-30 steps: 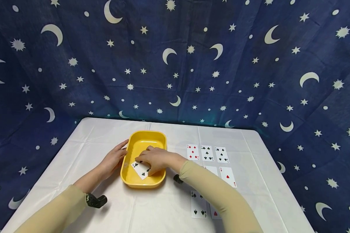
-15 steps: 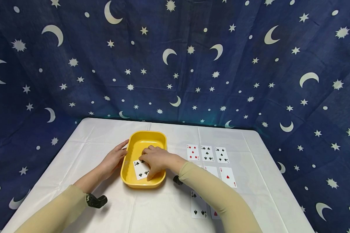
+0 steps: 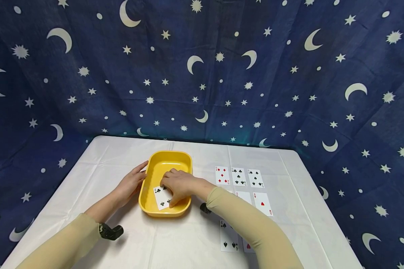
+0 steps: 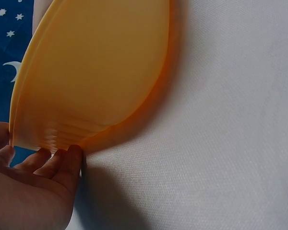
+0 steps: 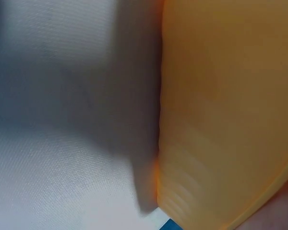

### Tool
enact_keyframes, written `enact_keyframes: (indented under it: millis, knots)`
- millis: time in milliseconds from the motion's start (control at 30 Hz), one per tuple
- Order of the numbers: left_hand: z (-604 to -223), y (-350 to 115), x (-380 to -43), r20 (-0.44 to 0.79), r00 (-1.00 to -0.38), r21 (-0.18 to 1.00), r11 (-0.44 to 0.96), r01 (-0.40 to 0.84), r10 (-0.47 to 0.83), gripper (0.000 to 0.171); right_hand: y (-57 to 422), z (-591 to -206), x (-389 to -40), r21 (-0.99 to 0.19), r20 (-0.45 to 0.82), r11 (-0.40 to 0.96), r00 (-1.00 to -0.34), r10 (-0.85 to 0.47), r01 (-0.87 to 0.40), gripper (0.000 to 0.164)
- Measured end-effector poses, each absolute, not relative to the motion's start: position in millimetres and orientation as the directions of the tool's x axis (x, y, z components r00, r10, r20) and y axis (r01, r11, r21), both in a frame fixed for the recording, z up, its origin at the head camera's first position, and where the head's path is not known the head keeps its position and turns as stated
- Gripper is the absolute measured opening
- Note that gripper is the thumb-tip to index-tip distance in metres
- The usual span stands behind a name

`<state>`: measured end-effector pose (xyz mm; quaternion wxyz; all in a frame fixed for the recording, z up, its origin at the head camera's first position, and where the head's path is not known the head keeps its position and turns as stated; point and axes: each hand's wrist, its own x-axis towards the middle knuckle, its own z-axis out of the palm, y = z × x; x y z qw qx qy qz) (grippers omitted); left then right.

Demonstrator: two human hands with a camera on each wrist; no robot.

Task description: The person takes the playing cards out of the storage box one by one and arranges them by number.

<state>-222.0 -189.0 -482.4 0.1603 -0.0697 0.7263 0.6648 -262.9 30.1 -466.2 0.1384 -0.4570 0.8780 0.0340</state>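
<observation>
A yellow tray (image 3: pixel 170 158) with rounded corners stands on the white-covered table. My left hand (image 3: pixel 130 186) rests against its left side, and in the left wrist view the fingertips (image 4: pixel 73 152) touch the outside of the tray wall. Inside the tray, my right hand (image 3: pixel 180 186) holds a four of clubs playing card (image 3: pixel 161 198), its thumb at the lower right edge and its fingers at the upper edge. Those fingers hide part of the card. The right wrist view is filled mainly by the tray's outer wall (image 5: pixel 221 96), with a little skin at the lower right corner.
Right of the tray, face-up cards lie in rows: a five of diamonds (image 3: pixel 222 175), five of clubs (image 3: pixel 239 177), five of spades (image 3: pixel 256 178), a heart card (image 3: pixel 262 204) and a four of spades (image 3: pixel 229 239). My right forearm (image 3: pixel 256 228) covers others. A starry curtain (image 3: pixel 202 74) hangs behind.
The four of clubs has turned to lie less slanted and shifted slightly right within the tray, the right fingers moving with it. My left hand and the tray have stayed put.
</observation>
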Motion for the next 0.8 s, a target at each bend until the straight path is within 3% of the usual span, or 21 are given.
enact_keyframes:
  millis: [600,800]
  knots:
    - [-482.0,-190.3,-221.8,-0.324,-0.938,0.944,0.104,-0.313,0.121,0.063,31.7,-463.7,-260.8,-0.079,-0.274,0.566,-0.528,-0.804,-0.82,0.068]
    - [-482.0,-190.5,-220.9,-0.321,-0.939,0.945,0.107,-0.309,0.126,0.063,31.7,-462.1,-260.3,-0.049,-0.299,0.555,-0.518,-0.802,-0.831,0.078]
